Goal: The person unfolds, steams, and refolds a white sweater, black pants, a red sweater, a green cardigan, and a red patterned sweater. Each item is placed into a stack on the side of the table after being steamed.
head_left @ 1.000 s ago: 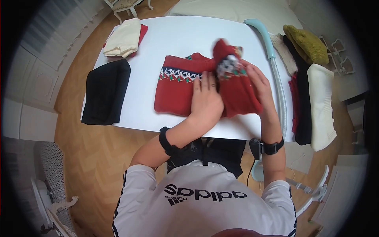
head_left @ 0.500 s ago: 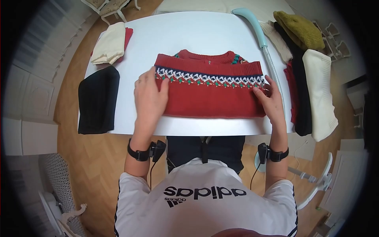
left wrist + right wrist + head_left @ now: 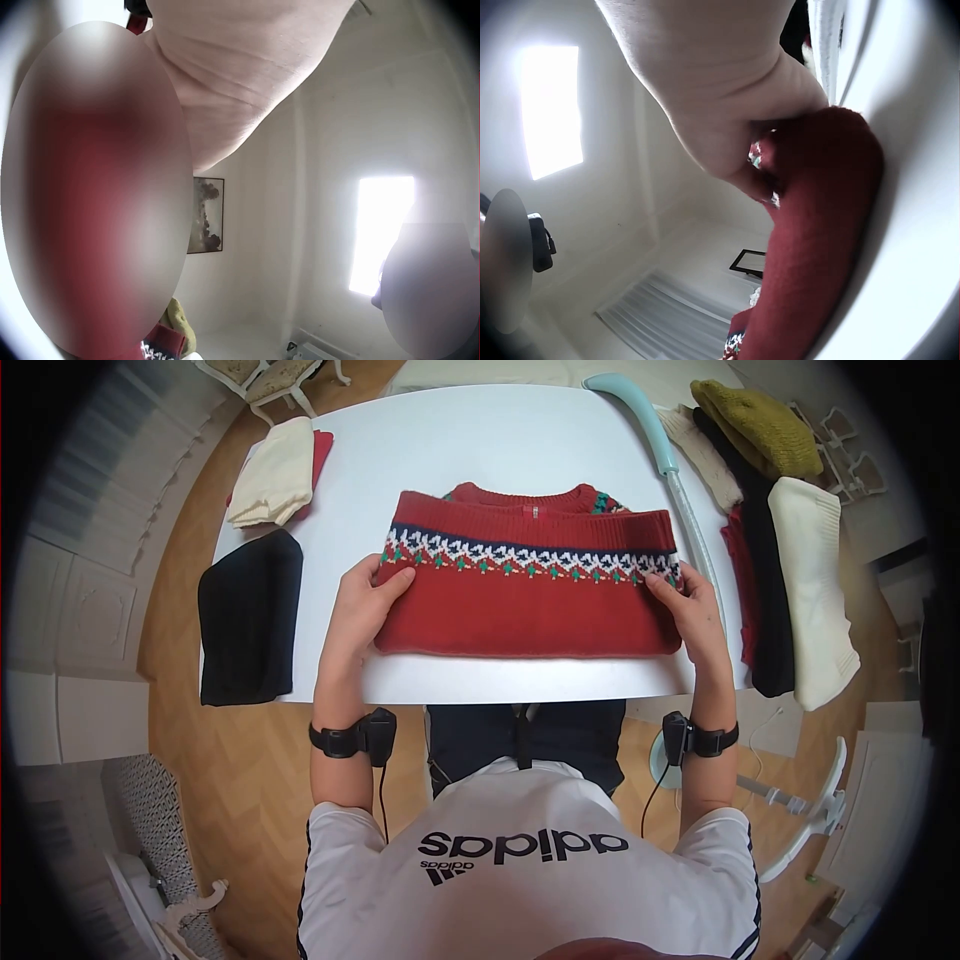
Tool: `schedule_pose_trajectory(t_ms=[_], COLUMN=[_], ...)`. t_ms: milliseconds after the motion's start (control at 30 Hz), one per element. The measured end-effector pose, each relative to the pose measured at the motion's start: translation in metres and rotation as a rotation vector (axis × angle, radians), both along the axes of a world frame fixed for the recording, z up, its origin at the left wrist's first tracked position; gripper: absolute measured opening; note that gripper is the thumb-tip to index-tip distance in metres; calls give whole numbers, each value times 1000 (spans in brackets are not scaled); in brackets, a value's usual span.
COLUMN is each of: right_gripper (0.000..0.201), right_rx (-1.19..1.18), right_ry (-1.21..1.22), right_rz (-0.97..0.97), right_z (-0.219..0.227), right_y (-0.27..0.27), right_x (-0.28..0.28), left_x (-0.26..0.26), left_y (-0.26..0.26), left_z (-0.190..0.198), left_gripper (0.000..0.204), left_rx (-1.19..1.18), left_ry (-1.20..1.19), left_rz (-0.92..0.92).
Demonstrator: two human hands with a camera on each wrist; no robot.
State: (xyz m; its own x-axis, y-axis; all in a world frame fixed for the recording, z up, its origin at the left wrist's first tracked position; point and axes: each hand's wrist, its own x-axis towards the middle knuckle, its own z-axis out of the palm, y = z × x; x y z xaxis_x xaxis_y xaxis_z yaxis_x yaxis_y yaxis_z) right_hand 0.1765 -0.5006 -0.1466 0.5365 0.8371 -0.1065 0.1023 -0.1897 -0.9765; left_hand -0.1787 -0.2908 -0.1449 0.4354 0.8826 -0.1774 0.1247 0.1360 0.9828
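A red knitted sweater (image 3: 530, 615) with a white, navy and green patterned band lies folded on the white table in front of the person. Its ribbed hem is turned up toward the neckline, which shows behind it. At the left side edge, the left hand (image 3: 357, 608) grips the sweater with its thumb on top and fingers under. The right hand (image 3: 697, 622) pinches the opposite side edge in the same way. In the right wrist view, the thick red fold (image 3: 810, 217) runs below that hand, its fingertips hidden behind the knit. A blurred patch covers much of the left wrist view.
Folded black cloth (image 3: 250, 618) and cream knitwear (image 3: 275, 475) over red lie at the left of the table (image 3: 470, 435). Along the right edge are an olive knit (image 3: 757, 428), black and white garments (image 3: 815, 585), and a pale blue curved steamer-like handle (image 3: 635, 415) with its hose.
The raised right part of the sweater came down flat, giving one wide fold. The left hand moved from the sweater's middle to its left edge, and both hands now hold the sides.
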Motion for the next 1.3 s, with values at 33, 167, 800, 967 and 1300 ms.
schedule_pose_trajectory(t_ms=[33,167,800,967,1300], right_gripper=[28,36,44,41,42], right_rx=[1,-60,38,105,138], right_ry=[0,-144,530,567,242], right_rz=[-2,-41,140,150,21], right_z=[-4,-11,14,12,-5], right_y=[0,-1,22,38,33], right_x=[1,11,-35,-82,-70], left_x=[1,1,28,76,29], left_y=[2,15,22,-24,-103], left_z=[-2,-12,78,130,83], left_gripper=[26,35,48,55,94], left_rx=[27,121,-545,174,833], left_ry=[53,247,-365,19,489], left_rz=[13,30,-267,-291,-237])
